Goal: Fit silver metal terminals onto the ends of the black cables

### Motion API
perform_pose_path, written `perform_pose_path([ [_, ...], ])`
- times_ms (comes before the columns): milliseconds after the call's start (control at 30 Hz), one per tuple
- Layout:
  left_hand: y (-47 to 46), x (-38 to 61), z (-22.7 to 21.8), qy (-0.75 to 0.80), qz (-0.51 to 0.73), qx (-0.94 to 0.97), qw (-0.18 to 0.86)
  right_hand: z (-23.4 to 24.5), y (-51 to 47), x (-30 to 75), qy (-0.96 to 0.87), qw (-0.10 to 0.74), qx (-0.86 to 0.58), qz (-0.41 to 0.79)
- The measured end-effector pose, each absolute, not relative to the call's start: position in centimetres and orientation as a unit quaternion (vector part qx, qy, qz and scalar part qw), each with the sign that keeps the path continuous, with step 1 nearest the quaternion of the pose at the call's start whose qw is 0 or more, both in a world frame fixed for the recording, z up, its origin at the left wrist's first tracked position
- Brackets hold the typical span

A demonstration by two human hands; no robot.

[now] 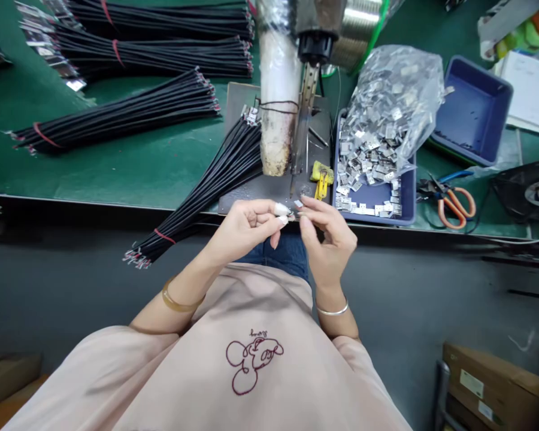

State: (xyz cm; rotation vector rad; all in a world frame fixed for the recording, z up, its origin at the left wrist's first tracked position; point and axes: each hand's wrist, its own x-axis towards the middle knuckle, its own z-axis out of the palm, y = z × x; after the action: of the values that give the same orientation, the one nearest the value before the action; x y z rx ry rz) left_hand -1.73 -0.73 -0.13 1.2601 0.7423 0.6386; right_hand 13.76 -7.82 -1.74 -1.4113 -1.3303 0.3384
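My left hand (pixel 256 224) is closed in a pinch, with white covers on its thumb and index fingertips. Between them sits a small silvery connector piece (pixel 291 214), too small to make out fully. Close on its right, my right hand (pixel 327 236) has its thumb and fingers drawn together at the same spot; what they grip is partly hidden. Both hands are at the table's front edge, below the upright soldering iron (pixel 303 114). A bundle of black cables (pixel 211 170) lies left of the iron, overhanging the edge.
More banded black cable bundles (pixel 126 120) lie at the left. A blue tray (pixel 411 206) on the right holds a plastic bag (pixel 397 84) of metal connector shells. Beyond are orange-handled pliers (pixel 456 206) and another blue tray (pixel 478 102). A yellow clip (pixel 322 179) and solder spool (pixel 354 30) are near the iron.
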Motion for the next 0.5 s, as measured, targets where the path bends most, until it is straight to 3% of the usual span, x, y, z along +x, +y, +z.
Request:
perform_pose_path([
  [167, -0.9, -1.5, 0.0, 0.364, 0.303, 0.546, 0.691, -1.2, -8.5, 14.2, -0.585, 0.564, -0.571, 0.117],
  [400, -1.1, -0.9, -0.3, 0.365, 0.326, 0.55, 0.677, -1.0, -8.0, 13.7, -0.525, 0.586, -0.58, 0.214],
  [500, -1.0, -0.6, -0.2, 0.365, 0.331, 0.552, 0.673, -0.9, -8.1, 13.7, -0.549, 0.571, -0.597, 0.127],
])
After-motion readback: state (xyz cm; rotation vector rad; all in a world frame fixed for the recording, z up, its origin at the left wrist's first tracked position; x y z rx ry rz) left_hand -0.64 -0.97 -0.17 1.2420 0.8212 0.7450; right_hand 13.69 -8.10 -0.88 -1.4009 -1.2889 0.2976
